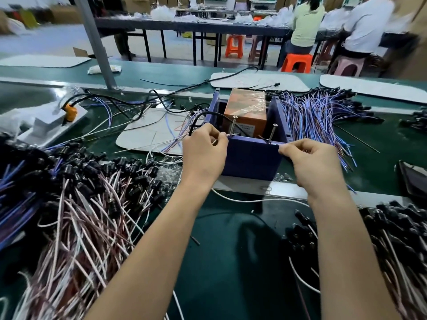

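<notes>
Both hands are pinching a thin wire (233, 135): the left hand (204, 148) at the near left corner of the purple box (251, 160), the right hand (309, 162) at its near right corner. The wire appears to be running left to right along the top edge of the near wall, just in front of two upright screws (233, 125), the left hand sitting closer to its screw. The box is standing on the green counter (231, 262), straight ahead of both hands

Pink-white wires (87, 222) heaped left; blue wires (307, 116) right; orange stool (297, 63) behind; grey post (97, 42) upright.
</notes>
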The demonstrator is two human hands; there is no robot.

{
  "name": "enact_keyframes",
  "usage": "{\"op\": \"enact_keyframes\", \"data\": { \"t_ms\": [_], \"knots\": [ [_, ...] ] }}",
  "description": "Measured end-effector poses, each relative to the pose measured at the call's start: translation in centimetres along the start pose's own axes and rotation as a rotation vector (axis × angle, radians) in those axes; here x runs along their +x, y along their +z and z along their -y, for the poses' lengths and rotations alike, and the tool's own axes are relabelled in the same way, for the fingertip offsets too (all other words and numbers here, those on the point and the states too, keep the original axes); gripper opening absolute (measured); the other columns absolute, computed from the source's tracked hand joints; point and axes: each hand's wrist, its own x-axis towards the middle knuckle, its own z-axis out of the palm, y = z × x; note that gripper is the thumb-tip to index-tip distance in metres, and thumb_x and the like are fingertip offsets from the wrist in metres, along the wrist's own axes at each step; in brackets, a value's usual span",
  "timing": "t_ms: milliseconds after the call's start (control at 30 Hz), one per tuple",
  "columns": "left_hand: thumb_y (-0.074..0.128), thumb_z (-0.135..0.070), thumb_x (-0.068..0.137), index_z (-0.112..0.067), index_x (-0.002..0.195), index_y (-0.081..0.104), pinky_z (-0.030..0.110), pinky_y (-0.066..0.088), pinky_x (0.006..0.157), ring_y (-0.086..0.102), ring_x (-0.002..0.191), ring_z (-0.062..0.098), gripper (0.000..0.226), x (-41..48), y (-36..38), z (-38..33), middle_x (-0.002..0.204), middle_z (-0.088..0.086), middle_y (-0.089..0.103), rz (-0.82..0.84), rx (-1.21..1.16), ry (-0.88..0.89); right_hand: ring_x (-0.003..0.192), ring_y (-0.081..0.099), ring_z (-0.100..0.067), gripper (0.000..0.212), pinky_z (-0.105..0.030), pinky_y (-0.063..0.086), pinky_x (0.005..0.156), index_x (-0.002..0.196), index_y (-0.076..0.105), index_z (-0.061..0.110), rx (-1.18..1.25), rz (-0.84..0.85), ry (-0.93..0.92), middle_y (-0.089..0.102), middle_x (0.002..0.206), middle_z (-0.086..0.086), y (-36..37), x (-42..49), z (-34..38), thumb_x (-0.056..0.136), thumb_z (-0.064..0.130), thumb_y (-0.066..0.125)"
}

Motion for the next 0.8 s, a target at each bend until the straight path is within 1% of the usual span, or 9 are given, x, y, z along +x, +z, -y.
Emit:
{"op": "enact_keyframes", "data": {
  "t_ms": [100, 133, 267, 300, 467, 533, 700, 767, 800],
  "knots": [
    [0.057, -0.022, 0.094, -0.027, 0.063, 0.047, 0.014, 0.032, 0.055, 0.047, 0.054, 0.005, 0.033, -0.1, 0.0, 0.0, 0.052, -0.011, 0.052, -0.002, -0.009, 0.010, 0.048, 0.033, -0.012, 0.019, -0.026, 0.027, 0.051, 0.063, 0.064, 0.020, -0.030, -0.006, -0.011, 0.042, 0.040, 0.015, 0.4, 0.0, -0.4, 0.082, 0.019, 0.068],
    [0.056, -0.022, 0.094, -0.027, 0.063, 0.047, 0.014, 0.032, 0.055, 0.046, 0.053, 0.004, 0.032, -0.1, 0.0, 0.0, 0.051, -0.011, 0.051, -0.001, -0.012, 0.009, 0.048, 0.032, -0.012, 0.020, -0.026, 0.027, 0.052, 0.063, 0.063, 0.021, -0.031, -0.008, -0.012, 0.042, 0.039, 0.015, 0.5, 0.0, -0.5, 0.083, 0.019, 0.067],
    [0.056, -0.023, 0.094, -0.027, 0.063, 0.048, 0.017, 0.030, 0.056, 0.046, 0.053, 0.004, 0.032, -0.2, 0.0, 0.0, 0.052, -0.010, 0.051, -0.005, -0.012, 0.004, 0.058, 0.041, -0.014, 0.020, -0.029, 0.035, 0.060, 0.066, 0.062, 0.022, -0.037, -0.042, -0.039, 0.052, 0.060, 0.001, 0.6, 0.0, -0.6, 0.085, 0.020, 0.066],
    [0.056, -0.023, 0.094, -0.027, 0.064, 0.048, 0.017, 0.030, 0.056, 0.046, 0.053, 0.004, 0.032, -0.1, 0.0, 0.0, 0.052, -0.010, 0.051, -0.004, -0.013, 0.003, 0.060, 0.043, -0.014, 0.020, -0.030, 0.037, 0.062, 0.066, 0.062, 0.022, -0.042, -0.044, -0.045, 0.053, 0.062, 0.000, 0.6, 0.0, -0.6, 0.085, 0.020, 0.066],
    [0.056, -0.023, 0.094, -0.027, 0.063, 0.048, 0.020, 0.028, 0.058, 0.046, 0.052, 0.004, 0.032, -0.2, -0.1, 0.0, 0.048, -0.012, 0.050, -0.006, -0.009, 0.010, 0.060, 0.044, -0.015, 0.021, -0.030, 0.038, 0.064, 0.065, 0.061, 0.023, -0.048, -0.036, -0.068, 0.052, 0.060, 0.000, 0.8, 0.0, -0.8, 0.086, 0.021, 0.067],
    [0.056, -0.023, 0.094, -0.027, 0.063, 0.047, 0.021, 0.027, 0.059, 0.046, 0.055, 0.004, 0.033, -0.1, -0.1, 0.0, 0.049, -0.013, 0.049, -0.008, -0.010, 0.008, 0.059, 0.044, -0.014, 0.022, -0.030, 0.038, 0.062, 0.065, 0.061, 0.024, -0.051, -0.037, -0.068, 0.051, 0.060, 0.001, 0.7, 0.1, -0.8, 0.086, 0.021, 0.067],
    [0.055, -0.024, 0.095, -0.027, 0.065, 0.049, 0.024, 0.029, 0.063, 0.049, 0.067, 0.017, 0.030, -0.3, -0.1, -0.2, 0.054, -0.013, 0.051, 0.015, 0.011, -0.012, 0.054, 0.041, -0.012, 0.020, -0.029, 0.036, 0.058, 0.066, 0.062, 0.023, -0.041, -0.033, -0.054, 0.049, 0.056, 0.005, 0.6, 0.1, -0.9, 0.086, 0.021, 0.067],
    [0.057, -0.024, 0.093, -0.023, 0.067, 0.053, 0.019, 0.031, 0.058, 0.050, 0.066, 0.011, 0.026, -0.3, -0.8, -0.9, 0.056, -0.012, 0.052, 0.037, -0.012, -0.011, 0.050, 0.037, -0.012, 0.018, -0.028, 0.033, 0.055, 0.066, 0.064, 0.019, -0.023, -0.015, -0.025, 0.045, 0.050, 0.008, 0.4, 0.0, -0.7, 0.084, 0.019, 0.066],
    [0.059, -0.022, 0.091, -0.021, 0.067, 0.055, 0.016, 0.031, 0.054, 0.048, 0.059, 0.005, 0.025, -0.3, -1.3, -1.5, 0.055, -0.013, 0.051, 0.042, -0.052, 0.003, 0.050, 0.036, -0.013, 0.017, -0.029, 0.032, 0.055, 0.066, 0.064, 0.017, -0.010, -0.005, -0.007, 0.044, 0.048, 0.008, 0.3, 0.0, -0.5, 0.082, 0.017, 0.065]
  ]
}}
